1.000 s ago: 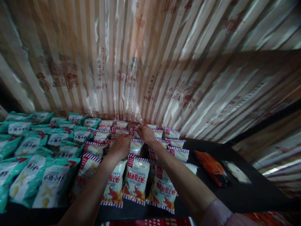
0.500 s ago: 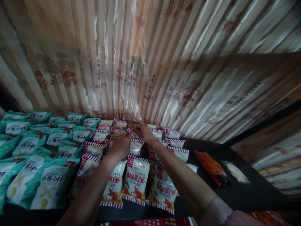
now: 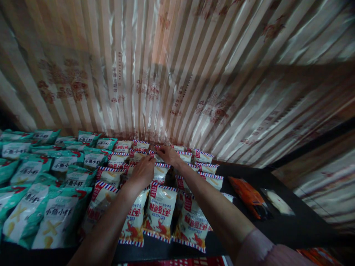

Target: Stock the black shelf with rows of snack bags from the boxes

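Several white snack bags [image 3: 160, 212] with red lettering and striped edges stand in rows on a black table. My left hand [image 3: 143, 170] reaches over the middle rows, its fingers closed at the top edge of a white bag in a back row. Just right of it, my right hand [image 3: 169, 156] is bent at the wrist, with fingers pinched together at the same bag's top. Both hands seem to grip this bag, which they partly hide. My forearms cover parts of the front bags.
Teal snack bags [image 3: 59, 218] fill the left side. On the right of the black table [image 3: 299, 225] lie an orange packet [image 3: 249, 195] and a clear packet with pale contents [image 3: 278, 201]. A striped curtain [image 3: 124, 74] hangs behind. A red basket [image 3: 177, 261] shows below.
The teal bags appear slightly farther left as the view shifts a little. My hands remain at nearly the same place on the back-row bag.
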A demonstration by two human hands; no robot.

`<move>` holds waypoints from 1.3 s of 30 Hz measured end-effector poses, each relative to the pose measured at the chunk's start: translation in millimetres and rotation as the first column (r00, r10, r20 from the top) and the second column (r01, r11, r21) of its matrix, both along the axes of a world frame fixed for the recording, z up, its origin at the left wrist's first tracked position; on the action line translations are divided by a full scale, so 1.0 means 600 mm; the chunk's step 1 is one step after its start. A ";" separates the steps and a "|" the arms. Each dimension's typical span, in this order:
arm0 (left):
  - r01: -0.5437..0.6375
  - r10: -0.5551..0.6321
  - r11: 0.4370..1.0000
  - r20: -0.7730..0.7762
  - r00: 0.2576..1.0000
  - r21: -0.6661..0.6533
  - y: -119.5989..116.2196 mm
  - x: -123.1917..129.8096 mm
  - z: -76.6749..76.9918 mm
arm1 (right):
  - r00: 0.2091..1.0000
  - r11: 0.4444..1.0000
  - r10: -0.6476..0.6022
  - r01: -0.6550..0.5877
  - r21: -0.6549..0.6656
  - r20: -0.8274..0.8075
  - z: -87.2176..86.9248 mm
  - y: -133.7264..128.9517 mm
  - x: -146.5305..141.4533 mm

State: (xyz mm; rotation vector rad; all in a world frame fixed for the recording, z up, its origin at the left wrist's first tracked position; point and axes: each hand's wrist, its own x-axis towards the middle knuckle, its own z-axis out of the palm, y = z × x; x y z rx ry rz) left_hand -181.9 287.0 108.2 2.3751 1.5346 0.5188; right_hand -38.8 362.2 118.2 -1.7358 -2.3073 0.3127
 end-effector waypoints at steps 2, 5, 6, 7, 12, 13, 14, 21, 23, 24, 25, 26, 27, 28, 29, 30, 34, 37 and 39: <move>0.003 -0.003 1.000 0.004 1.000 -0.009 0.000 0.001 0.001 | 1.000 1.000 -0.001 0.001 -0.004 0.000 0.002 -0.002 -0.001; 0.013 -0.013 0.999 0.017 1.000 -0.035 -0.001 0.001 0.002 | 0.999 1.000 -0.025 0.024 -0.019 -0.038 0.005 -0.008 0.001; 0.016 -0.015 0.999 0.021 1.000 -0.043 -0.001 0.001 0.002 | 0.998 0.999 -0.043 0.042 -0.023 -0.040 0.008 -0.010 0.003; 0.016 -0.015 0.999 0.024 1.000 -0.045 -0.002 0.001 0.002 | 0.998 0.998 -0.062 0.062 -0.029 -0.027 0.010 -0.012 0.006; 0.001 0.000 0.999 0.039 0.999 -0.035 -0.003 0.001 0.003 | 0.987 0.990 -0.116 0.124 -0.065 0.113 0.026 -0.019 0.016; 0.001 0.001 0.999 0.042 0.999 -0.039 -0.003 0.001 0.003 | 0.986 0.990 -0.116 0.125 -0.071 0.122 0.027 -0.019 0.017; 0.002 0.000 0.999 0.044 0.999 -0.044 -0.004 0.001 0.003 | 0.986 0.989 -0.116 0.126 -0.077 0.124 0.027 -0.020 0.017; 0.003 0.000 0.998 0.042 0.999 -0.058 -0.004 0.002 0.006 | 0.985 0.990 -0.102 0.115 -0.088 0.141 0.016 -0.020 0.016; -0.007 0.009 0.998 0.037 0.999 -0.067 -0.003 0.002 0.006 | 0.976 0.991 -0.094 0.112 -0.079 0.195 0.018 -0.016 0.019; -0.011 0.013 0.997 0.035 0.999 -0.071 -0.003 0.002 0.005 | 0.969 0.990 -0.106 0.124 -0.067 0.223 0.019 -0.012 0.020; -0.013 0.015 0.997 0.034 0.999 -0.071 -0.002 0.002 0.004 | 0.961 0.988 -0.126 0.143 -0.053 0.248 0.021 -0.008 0.023; -0.011 0.013 0.998 0.034 0.999 -0.068 -0.002 0.002 0.002 | 0.952 0.986 -0.148 0.164 -0.037 0.267 0.021 -0.003 0.025; -0.007 0.009 0.998 0.035 0.999 -0.060 -0.001 0.002 0.000 | 0.944 0.983 -0.170 0.183 -0.022 0.281 0.021 0.002 0.028; -0.003 0.005 0.999 0.035 0.999 -0.052 0.000 0.002 -0.001 | 0.938 0.980 -0.186 0.199 -0.013 0.293 0.020 0.007 0.030; 0.003 -0.001 0.999 0.033 0.999 -0.044 0.001 0.002 -0.004 | 0.931 0.978 -0.198 0.210 -0.008 0.306 0.018 0.013 0.033; 0.007 -0.006 0.999 0.031 1.000 -0.038 0.002 0.002 -0.006 | 0.925 0.976 -0.205 0.218 -0.006 0.320 0.016 0.018 0.034; 0.015 -0.014 1.000 0.034 0.999 -0.028 0.005 0.002 -0.013 | 0.909 0.976 -0.196 0.218 -0.021 0.367 0.008 0.035 0.031; 0.012 -0.011 1.000 0.048 0.999 -0.027 0.005 0.002 -0.013 | 0.907 0.980 -0.165 0.196 -0.043 0.388 0.010 0.042 0.022; 0.011 -0.010 1.000 0.049 0.999 -0.024 0.003 0.002 -0.011 | 0.911 0.985 -0.126 0.162 -0.059 0.392 0.013 0.045 0.017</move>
